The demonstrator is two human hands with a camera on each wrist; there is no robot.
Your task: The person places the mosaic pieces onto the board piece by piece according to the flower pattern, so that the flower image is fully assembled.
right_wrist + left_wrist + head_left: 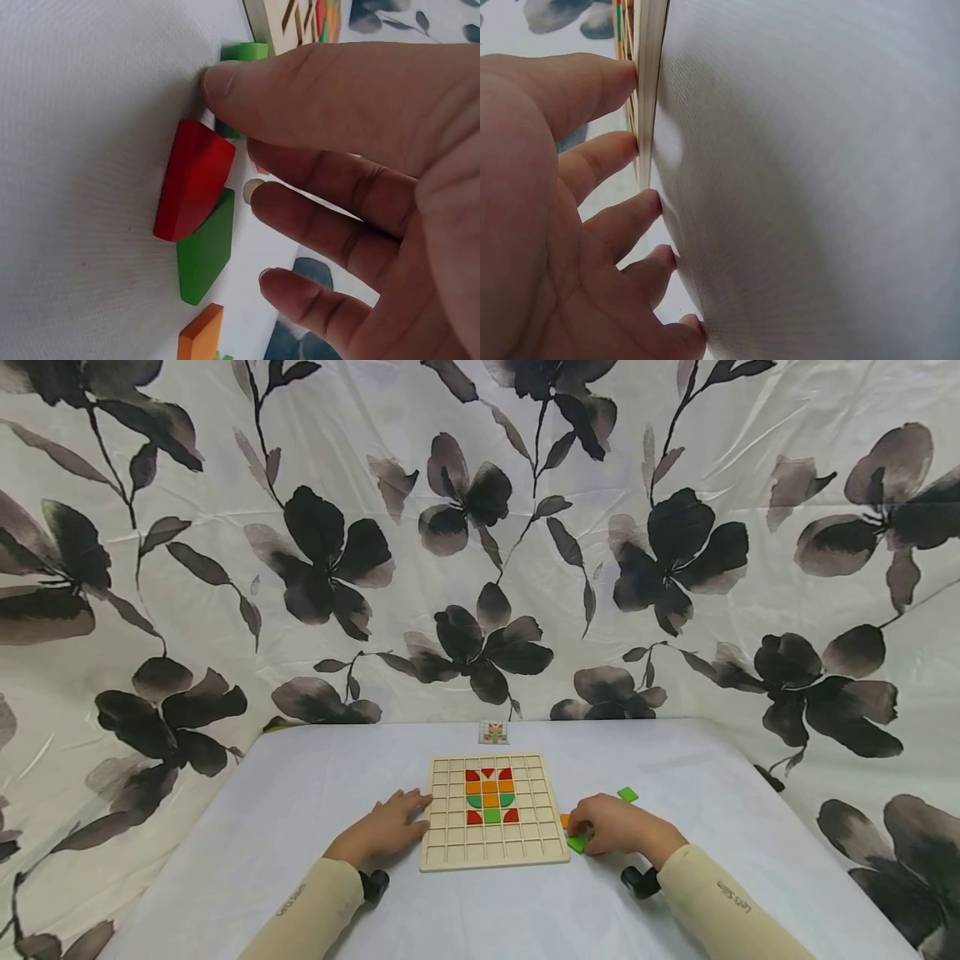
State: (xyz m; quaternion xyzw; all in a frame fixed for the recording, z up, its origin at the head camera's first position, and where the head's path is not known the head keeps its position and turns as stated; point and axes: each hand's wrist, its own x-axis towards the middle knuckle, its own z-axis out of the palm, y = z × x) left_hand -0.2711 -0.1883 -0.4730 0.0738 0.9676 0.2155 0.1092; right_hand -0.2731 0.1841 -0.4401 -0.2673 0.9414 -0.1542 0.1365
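Observation:
On the table lies a square wooden grid board [450,856], with red, orange and green pieces [491,787] forming a flower-like pattern in its middle columns. My left hand [392,824] rests at the board's left edge, fingers spread, thumb and fingertips touching its side in the left wrist view. Beside the board's right edge, my right hand [617,827] pinches a green block [244,51] between thumb and index finger; the thumb hides much of that block. Below the thumb in the right wrist view are a red curved-sided block [196,180] and another green block [206,251].
A small card [493,732] with a similar flower pattern lies behind the board. An orange piece [565,820] sits by the board's right edge, and a green piece [627,794] lies beyond the right hand. Floral fabric [465,568] hangs behind the white-covered table [315,793].

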